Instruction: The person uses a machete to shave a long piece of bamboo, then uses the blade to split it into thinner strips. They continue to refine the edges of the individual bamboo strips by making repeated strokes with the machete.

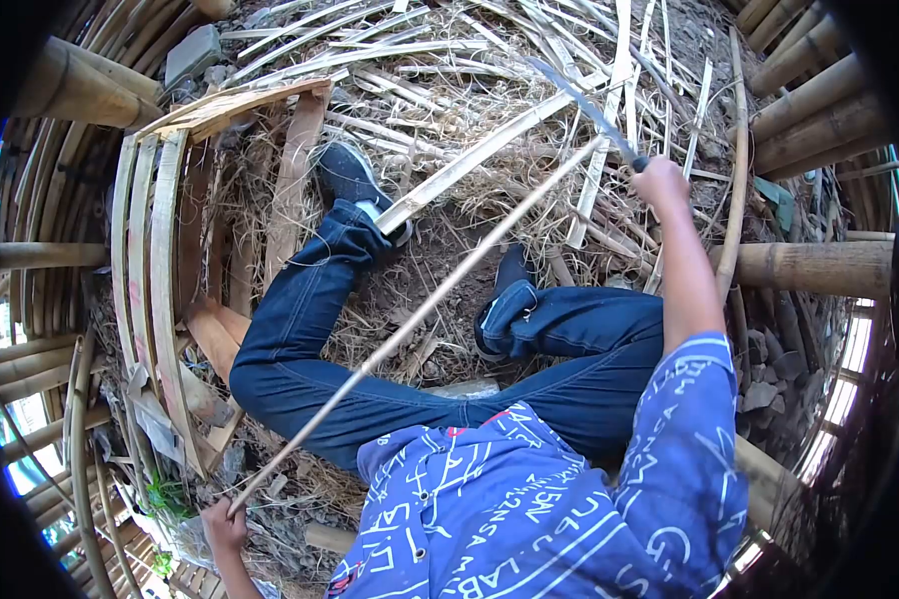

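A long, thin bamboo strip (420,309) is being held on a slant over the jeans (290,349), crossing above the bent knee and the thigh. Its near end is being gripped by the left hand (224,526), below and to the left of the jeans, with the fingers being curled around it in a fist. Its far end is being raised up and to the right of the jeans, where it is being met by the blade of a knife (581,102). Whether blade and strip are touching there or only lying just beside each other cannot be told.

The knife is being grasped at its handle by the right hand (661,182), above and to the right of the jeans. The fingers are being wrapped tightly around the handle, and the blade is being pointed up and to the left. The bare forearm is being stretched out from a blue printed sleeve (689,429) just right of the jeans.

At the upper end of the jeans, a dark shoe (355,180) is being rested by a flat split slat (469,160). Beyond the jeans, the ground is being covered by loose splints (440,85) and shavings. Curved bamboo slats (155,260) are being stood on edge to the left of the jeans, and thick bamboo poles (809,265) are lying to their right.
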### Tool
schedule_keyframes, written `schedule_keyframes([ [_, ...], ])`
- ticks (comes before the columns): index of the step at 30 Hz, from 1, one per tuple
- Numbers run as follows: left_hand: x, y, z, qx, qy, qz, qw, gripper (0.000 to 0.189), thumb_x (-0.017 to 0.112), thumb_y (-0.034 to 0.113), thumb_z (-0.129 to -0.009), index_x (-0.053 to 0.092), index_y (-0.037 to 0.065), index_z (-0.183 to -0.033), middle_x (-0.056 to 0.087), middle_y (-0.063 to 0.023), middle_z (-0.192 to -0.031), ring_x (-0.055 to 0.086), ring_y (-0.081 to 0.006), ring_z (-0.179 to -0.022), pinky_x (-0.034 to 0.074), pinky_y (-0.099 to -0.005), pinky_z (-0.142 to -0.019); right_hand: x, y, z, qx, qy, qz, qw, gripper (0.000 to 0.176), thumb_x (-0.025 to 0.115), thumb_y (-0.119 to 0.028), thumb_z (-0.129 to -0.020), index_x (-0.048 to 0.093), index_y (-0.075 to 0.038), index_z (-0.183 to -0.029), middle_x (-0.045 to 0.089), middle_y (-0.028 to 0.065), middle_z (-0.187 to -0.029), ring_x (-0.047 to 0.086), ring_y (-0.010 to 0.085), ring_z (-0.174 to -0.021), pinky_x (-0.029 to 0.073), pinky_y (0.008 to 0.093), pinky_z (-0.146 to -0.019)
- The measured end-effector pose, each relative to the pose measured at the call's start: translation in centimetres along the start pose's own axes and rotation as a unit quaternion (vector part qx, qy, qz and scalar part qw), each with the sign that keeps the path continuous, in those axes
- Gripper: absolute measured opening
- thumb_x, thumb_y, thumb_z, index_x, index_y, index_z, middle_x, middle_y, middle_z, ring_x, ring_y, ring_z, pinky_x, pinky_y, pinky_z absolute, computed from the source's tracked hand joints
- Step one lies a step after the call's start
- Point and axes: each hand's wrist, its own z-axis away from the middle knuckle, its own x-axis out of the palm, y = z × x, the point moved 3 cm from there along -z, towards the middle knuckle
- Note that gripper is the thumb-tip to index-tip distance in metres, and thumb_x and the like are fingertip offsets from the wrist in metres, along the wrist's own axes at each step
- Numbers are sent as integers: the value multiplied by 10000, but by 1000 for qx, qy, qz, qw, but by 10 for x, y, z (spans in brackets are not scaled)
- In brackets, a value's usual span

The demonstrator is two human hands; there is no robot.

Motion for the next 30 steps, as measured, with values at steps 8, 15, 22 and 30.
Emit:
schedule_keyframes([
  [8,-6,17,-8,-95,20,112,989,264,584,135,-869,516,-34,-678,460,-175,-526,491,-309,-463,352,-390,-494,-9,82,-6,86,24,43,995,390,626,-309,-760,697,-31,-1024,670,225,-1078,645,362,-1039,509,461,-888],
  [15,-22,119,-100,-135,5,259,956,220,541,159,-942,580,-55,-909,439,-75,-574,401,-136,-543,353,-338,-519,-26,37,0,-28,92,-2,995,303,584,-221,-748,698,2,-918,672,264,-950,649,416,-934,508,484,-826],
  [22,13,219,-165,-89,-72,328,938,245,485,224,-975,506,-13,-914,551,-215,-697,560,-358,-663,428,-430,-620,-29,-48,77,-212,19,-282,936,184,652,-168,-736,660,3,-802,645,144,-671,624,249,-614,472,373,-576],
  [30,58,283,-181,-122,-337,534,766,175,546,196,-963,442,69,-1025,474,-20,-668,486,-105,-512,404,-272,-424,23,-124,236,-295,-255,-426,816,193,678,-163,-732,662,5,-825,618,68,-615,601,154,-587,469,333,-555],
])
